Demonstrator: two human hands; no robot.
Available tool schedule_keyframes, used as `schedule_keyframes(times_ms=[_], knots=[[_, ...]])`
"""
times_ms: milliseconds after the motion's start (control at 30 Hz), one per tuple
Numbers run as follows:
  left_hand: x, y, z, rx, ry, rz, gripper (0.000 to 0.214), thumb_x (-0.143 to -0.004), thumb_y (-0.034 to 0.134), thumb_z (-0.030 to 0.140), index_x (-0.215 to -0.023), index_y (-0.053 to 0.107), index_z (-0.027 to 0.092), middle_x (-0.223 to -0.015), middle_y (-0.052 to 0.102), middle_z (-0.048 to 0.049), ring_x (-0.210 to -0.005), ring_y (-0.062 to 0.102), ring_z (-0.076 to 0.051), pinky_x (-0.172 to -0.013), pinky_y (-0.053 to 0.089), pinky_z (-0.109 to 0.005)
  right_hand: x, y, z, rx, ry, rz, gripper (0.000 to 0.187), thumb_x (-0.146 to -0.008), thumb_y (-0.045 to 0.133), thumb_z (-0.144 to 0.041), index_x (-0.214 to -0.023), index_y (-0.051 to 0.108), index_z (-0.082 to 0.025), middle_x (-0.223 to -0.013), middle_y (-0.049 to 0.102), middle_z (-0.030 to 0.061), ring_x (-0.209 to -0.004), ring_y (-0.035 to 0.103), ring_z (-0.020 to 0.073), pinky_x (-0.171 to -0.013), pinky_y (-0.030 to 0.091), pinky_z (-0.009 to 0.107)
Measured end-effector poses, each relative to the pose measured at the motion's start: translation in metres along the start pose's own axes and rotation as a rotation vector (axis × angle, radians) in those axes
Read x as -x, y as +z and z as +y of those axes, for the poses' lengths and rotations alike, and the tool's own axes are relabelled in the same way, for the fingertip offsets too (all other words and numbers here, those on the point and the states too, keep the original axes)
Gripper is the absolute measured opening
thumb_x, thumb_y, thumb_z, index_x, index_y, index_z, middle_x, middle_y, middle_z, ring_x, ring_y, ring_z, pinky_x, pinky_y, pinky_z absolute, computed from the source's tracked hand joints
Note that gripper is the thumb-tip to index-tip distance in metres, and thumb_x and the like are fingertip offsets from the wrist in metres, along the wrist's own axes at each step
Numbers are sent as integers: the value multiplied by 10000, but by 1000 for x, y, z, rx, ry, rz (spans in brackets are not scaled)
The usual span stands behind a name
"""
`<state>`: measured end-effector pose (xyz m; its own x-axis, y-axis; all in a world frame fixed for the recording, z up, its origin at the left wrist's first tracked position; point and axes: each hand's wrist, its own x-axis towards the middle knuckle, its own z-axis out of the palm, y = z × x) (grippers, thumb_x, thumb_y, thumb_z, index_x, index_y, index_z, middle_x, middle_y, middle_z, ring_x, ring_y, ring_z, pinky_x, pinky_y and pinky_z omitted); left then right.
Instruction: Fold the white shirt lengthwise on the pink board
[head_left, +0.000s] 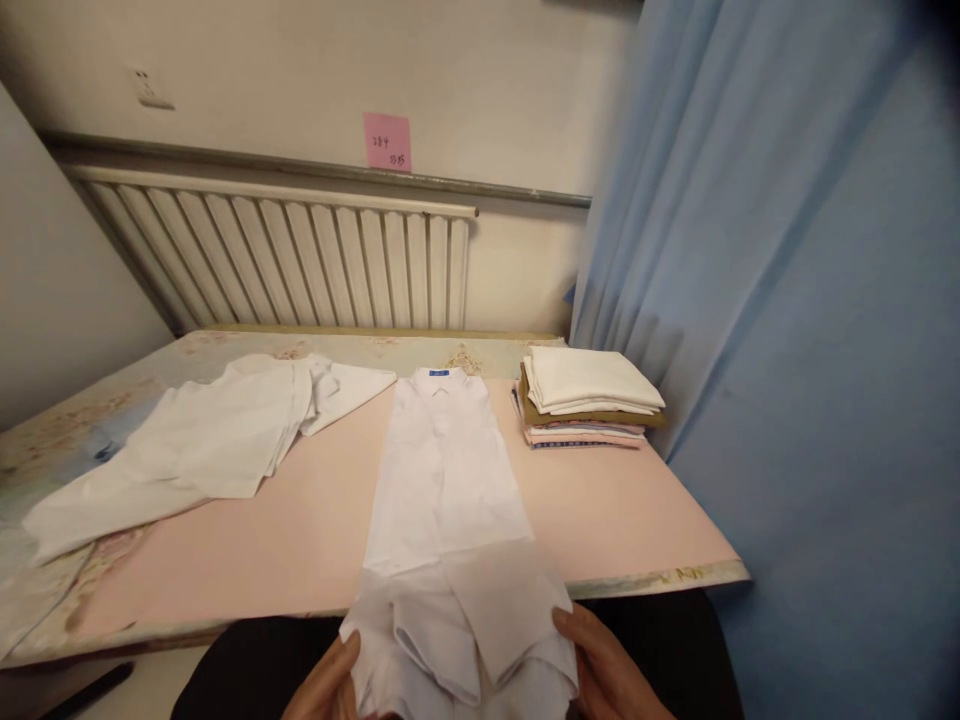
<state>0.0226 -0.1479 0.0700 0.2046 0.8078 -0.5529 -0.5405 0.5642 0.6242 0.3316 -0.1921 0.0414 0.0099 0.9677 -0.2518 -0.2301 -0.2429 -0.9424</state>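
A white shirt point(446, 470) lies lengthwise on the pink table top point(315, 530), sleeves folded in, collar at the far end, its tail hanging over the near edge. My left hand point(326, 685) grips the lower left corner of the tail. My right hand point(607, 670) grips the lower right corner. Both hands sit below the table's near edge, fingers closed on the cloth.
A second white garment point(202, 440) lies spread loosely at the left. A stack of folded clothes point(585, 400) stands at the back right. A radiator point(300, 260) runs along the wall behind, and a blue curtain point(787, 350) hangs at the right.
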Motion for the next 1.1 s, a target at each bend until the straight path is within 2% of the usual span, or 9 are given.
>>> schedule_keyframes(times_ms=[133, 300, 467, 567, 633, 767, 867, 967, 1100], knots=[[-21, 22, 25, 134, 56, 30, 205, -735, 668, 269, -926, 652, 200, -965, 722, -36, -839, 693, -236, -650, 586, -339, -29, 13, -23, -16, -59, 16, 452, -854, 524, -529, -1089, 670, -172, -964, 707, 134, -1038, 630, 313, -882, 491, 470], [-69, 50, 63, 263, 133, -23, 68, -833, 547, 136, -874, 598, 156, -785, 703, 0, -675, 669, -121, -674, 582, -274, -95, 34, -58, -318, -50, -21, 388, -827, 564, -463, -996, 651, -125, -956, 710, 134, -1011, 650, 310, -868, 518, 465], [-139, 66, 99, 194, 181, -90, 136, -891, 481, 218, -987, 558, 160, -952, 696, -72, -915, 682, -184, -810, 557, -344, -182, 43, -72, -431, -126, 77, 307, -835, 573, -438, -929, 621, -149, -1001, 705, 132, -1040, 648, 259, -889, 520, 437], [-173, 69, 101, -207, 350, 25, 302, -910, 425, 406, -938, 552, 134, -1021, 672, -171, -946, 679, -241, -844, 541, -435, -212, 44, -64, -131, -219, 78, 539, -904, 370, -602, -995, 618, -132, -1032, 688, 172, -990, 670, 259, -844, 536, 465], [-184, 69, 92, -472, 492, 103, 368, -870, 457, 471, -948, 580, 133, -1021, 671, -177, -962, 668, -268, -877, 518, -478, -217, 46, -52, 177, -314, 106, 552, -896, 372, -611, -1039, 632, -145, -1033, 690, 157, -960, 676, 263, -834, 538, 477], [-191, 69, 51, -741, 692, 69, 312, -748, 633, 365, -999, 668, 183, -1221, 634, -126, -1265, 475, -296, -1117, 297, -481, -203, 58, -26, 532, -507, 99, 348, -835, 569, -408, -1097, 671, -203, -1212, 643, 108, -1181, 553, 277, -1066, 371, 493], [-194, 65, 21, -1364, 980, 11, 402, -862, 468, 303, -1209, 609, 158, -1424, 482, -129, -1384, 324, -289, -1143, 214, -510, -192, 69, -12, 967, -739, -27, 414, -867, 498, -230, -1273, 577, -207, -1381, 523, 92, -1330, 407, 260, -1135, 260, 498], [-197, 60, 7, -1767, 1010, 70, 474, -909, 382, 274, -1362, 484, 179, -1501, 375, -97, -1418, 245, -303, -1127, 199, -557, -188, 72, -7, 1234, -785, -52, 481, -872, 511, -197, -1351, 498, -230, -1425, 475, 86, -1372, 337, 276, -1135, 220, 543], [-198, 53, 10, -1938, 1020, 122, 503, -934, 355, 323, -1426, 395, 225, -1537, 305, -58, -1429, 209, -297, -1129, 178, -554, -190, 66, -8, 1317, -753, 1, 506, -871, 560, -256, -1369, 476, -225, -1458, 430, 101, -1387, 302, 300, -1131, 187, 569]])
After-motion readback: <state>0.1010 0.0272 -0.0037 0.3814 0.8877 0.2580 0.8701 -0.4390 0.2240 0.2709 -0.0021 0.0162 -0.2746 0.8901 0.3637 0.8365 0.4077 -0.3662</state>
